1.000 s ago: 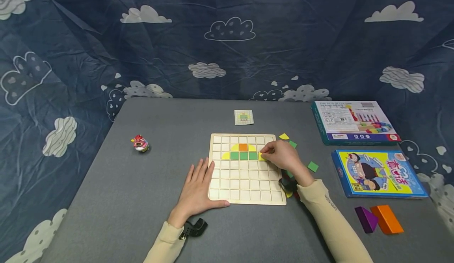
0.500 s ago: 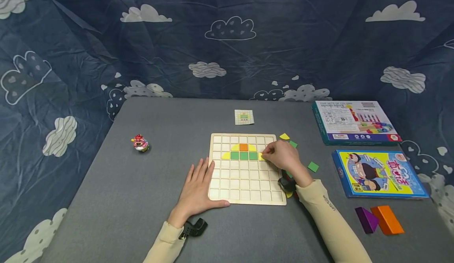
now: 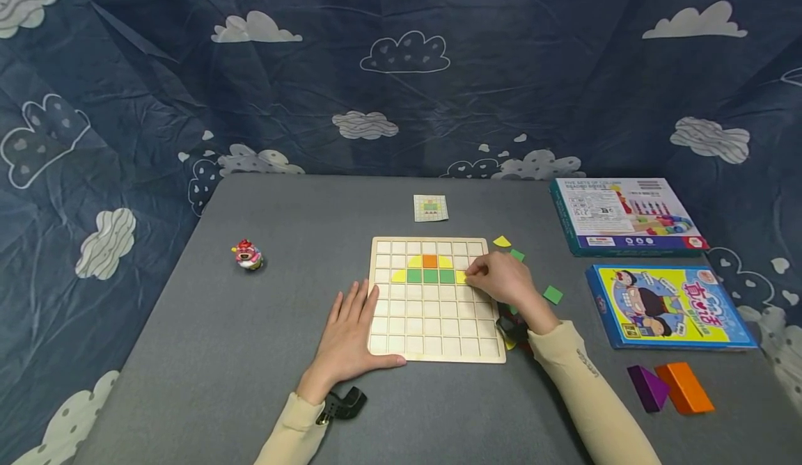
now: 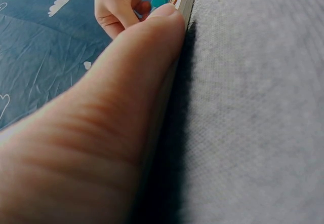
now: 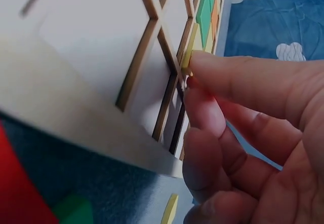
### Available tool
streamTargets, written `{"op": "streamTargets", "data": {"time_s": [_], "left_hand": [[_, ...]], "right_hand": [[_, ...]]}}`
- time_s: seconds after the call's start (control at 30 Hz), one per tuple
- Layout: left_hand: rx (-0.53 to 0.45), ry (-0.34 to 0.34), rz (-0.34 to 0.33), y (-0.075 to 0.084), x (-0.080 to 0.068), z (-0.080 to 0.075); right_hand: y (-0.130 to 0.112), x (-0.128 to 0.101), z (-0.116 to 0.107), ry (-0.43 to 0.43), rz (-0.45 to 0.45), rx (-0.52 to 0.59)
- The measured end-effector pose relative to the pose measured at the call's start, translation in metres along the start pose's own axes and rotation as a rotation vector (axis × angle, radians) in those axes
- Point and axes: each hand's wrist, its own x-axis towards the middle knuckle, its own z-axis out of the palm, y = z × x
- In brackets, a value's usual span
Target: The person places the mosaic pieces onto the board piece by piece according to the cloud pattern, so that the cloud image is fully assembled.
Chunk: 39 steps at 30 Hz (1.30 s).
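A light wooden grid board [image 3: 438,326] lies on the table. In its upper rows sit an orange square tile [image 3: 429,261], several green square tiles [image 3: 431,276] and yellow corner tiles [image 3: 399,276]. My right hand [image 3: 506,278] is over the board's right side, pinching a yellow tile [image 5: 191,46] between thumb and finger. That tile stands at the right end of the green row, tilted in its cell in the right wrist view. My left hand [image 3: 347,336] rests with fingers spread at the board's lower left, its thumb [image 4: 152,36] along the near edge.
Loose tiles lie right of the board, including a yellow one [image 3: 502,241] and a green one [image 3: 553,294]. A pattern card [image 3: 431,208] lies behind it. Two boxes [image 3: 626,218], a purple block [image 3: 648,388] and an orange block [image 3: 684,388] are at right; a small figurine [image 3: 248,254] at left.
My right fingertips have shifted slightly to the right, with a little more of the yellow tile showing. The left hand stays in place.
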Motion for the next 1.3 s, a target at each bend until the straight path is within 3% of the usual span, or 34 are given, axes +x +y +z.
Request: {"op": "streamTargets", "data": {"time_s": [0.3, 0.53, 0.9, 1.13, 1.3], "left_hand": [[-0.003, -0.008, -0.003, 0.001, 0.000, -0.001], [0.010, -0.004, 0.002, 0.001, 0.000, 0.000], [0.008, -0.002, 0.003, 0.000, 0.000, 0.000], [0.008, -0.002, 0.000, 0.000, -0.001, 0.000], [0.001, -0.005, 0.001, 0.001, -0.001, -0.001]], "right_hand": [[0.011, -0.007, 0.000, -0.033, -0.069, 0.083], [0.026, -0.009, -0.003, 0.058, -0.112, 0.146], [0.051, 0.003, -0.018, 0.236, -0.043, 0.100], [0.067, 0.017, -0.026, 0.258, 0.030, 0.099], [0.070, 0.023, -0.031, 0.205, 0.047, 0.101]]}}
